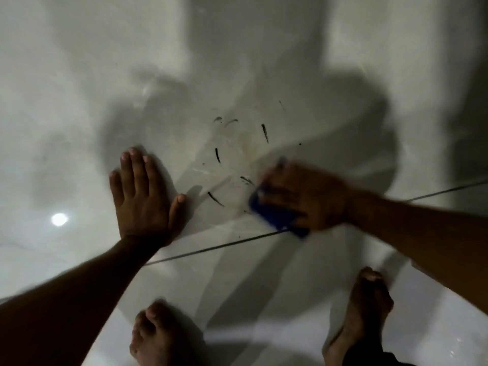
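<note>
Blue pad (274, 216) down on the floor (79, 83), right side of the dirty patch, tucked under the right hand (303, 196) and sitting just across the grout line (211, 250). Prob a sponge or folded cloth, too blurry to say which. Looks soft, light and squashy, so no real grip strength needed imo. Best taken from on top, palm over the middle, fingers over the far edge to stop it slipping out on a push. Guessing damp, so maybe a bit slick underneath.

Right hand on top of it, but w/ that much blur can't tell if curled round the pad or just pressing flat. Left hand (142, 199) released, flat on the tile, fingers straight and together, thumb out to the side, holding nothing, well apart from the pad.

Floor = glossy pale tile, hard, smooth, v reflective: round light glare (59, 219) off to the left, soft shadows all over. Likely slippery when wet, esp w/ bare feet (158, 336) right at the near edge.

Dark marks (217, 155) btw the two hands: short thin curved streaks plus a few specks, black-ish, w/ a faint yellowish smear around them. Nearest streak just beside the pad's left edge. Prob need pressure more than water, tbh.
</note>
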`<action>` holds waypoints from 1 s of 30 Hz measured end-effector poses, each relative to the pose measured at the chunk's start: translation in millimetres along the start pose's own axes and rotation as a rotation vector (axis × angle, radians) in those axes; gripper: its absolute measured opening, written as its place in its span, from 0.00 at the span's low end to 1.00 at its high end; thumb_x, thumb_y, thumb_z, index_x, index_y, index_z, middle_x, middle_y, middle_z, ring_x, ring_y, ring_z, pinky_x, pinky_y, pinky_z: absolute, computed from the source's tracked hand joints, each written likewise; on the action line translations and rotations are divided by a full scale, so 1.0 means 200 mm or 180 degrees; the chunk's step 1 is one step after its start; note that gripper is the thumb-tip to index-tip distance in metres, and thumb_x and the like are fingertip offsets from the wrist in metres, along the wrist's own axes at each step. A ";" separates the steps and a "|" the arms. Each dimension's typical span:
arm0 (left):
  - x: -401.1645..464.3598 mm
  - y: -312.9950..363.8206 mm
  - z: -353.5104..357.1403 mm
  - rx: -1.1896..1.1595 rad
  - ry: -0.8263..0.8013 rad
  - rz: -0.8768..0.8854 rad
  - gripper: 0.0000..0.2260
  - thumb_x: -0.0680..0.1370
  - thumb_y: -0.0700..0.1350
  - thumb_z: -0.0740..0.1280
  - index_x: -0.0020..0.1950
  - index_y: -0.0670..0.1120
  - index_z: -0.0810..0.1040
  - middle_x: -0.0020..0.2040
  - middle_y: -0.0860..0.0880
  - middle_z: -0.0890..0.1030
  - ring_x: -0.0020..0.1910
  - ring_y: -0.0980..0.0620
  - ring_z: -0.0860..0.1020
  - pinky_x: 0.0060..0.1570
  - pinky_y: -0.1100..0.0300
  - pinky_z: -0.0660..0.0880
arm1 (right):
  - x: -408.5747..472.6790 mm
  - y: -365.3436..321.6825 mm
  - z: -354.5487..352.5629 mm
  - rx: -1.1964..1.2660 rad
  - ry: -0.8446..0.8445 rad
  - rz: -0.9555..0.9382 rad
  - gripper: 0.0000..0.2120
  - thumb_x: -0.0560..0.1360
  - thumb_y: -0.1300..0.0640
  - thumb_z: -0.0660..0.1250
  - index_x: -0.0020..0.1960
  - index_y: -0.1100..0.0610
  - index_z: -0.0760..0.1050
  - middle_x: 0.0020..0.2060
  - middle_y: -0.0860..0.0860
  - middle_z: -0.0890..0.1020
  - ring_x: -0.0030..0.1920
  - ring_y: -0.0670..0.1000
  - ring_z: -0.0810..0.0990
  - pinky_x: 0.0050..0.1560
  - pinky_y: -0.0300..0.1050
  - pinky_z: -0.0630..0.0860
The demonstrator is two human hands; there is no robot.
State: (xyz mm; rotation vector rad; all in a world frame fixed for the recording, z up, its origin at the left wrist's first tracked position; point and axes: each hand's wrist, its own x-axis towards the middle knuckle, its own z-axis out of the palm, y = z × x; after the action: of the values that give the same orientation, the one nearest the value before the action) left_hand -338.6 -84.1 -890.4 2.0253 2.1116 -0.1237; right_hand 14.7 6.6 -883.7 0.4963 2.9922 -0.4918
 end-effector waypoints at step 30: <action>0.01 0.02 -0.03 -0.0081 -0.0246 -0.0095 0.42 0.78 0.67 0.44 0.80 0.35 0.48 0.81 0.34 0.48 0.81 0.38 0.43 0.78 0.40 0.42 | 0.52 0.44 -0.14 -0.0471 0.0386 0.0712 0.34 0.78 0.39 0.59 0.78 0.56 0.59 0.76 0.65 0.62 0.76 0.66 0.59 0.78 0.60 0.52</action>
State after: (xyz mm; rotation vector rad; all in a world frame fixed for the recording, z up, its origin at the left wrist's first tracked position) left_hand -336.2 -81.0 -884.3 1.9431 2.0864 -0.1762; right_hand -54.7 125.2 -896.0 0.8620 3.0017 -0.2281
